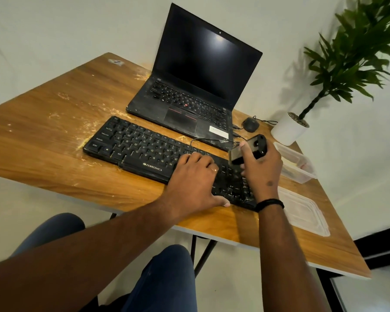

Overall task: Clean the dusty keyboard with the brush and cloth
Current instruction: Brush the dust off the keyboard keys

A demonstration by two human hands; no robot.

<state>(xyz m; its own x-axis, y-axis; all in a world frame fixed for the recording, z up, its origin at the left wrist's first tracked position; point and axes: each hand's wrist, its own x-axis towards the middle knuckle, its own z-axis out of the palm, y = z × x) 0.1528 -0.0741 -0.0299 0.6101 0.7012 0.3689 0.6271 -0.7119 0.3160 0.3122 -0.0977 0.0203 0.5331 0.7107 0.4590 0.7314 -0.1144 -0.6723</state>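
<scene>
L hand (195, 176) flat on Zebronics keyboard (140, 149), fingers straight over keys. R hand (260, 167) grips black brush (249, 149) above kbd's right end.

The hands (195, 176) cover the right part of the keyboard (135, 147). The plant (356, 52) is cut by the right and top edges. The box (297, 163) contents are unclear.
</scene>
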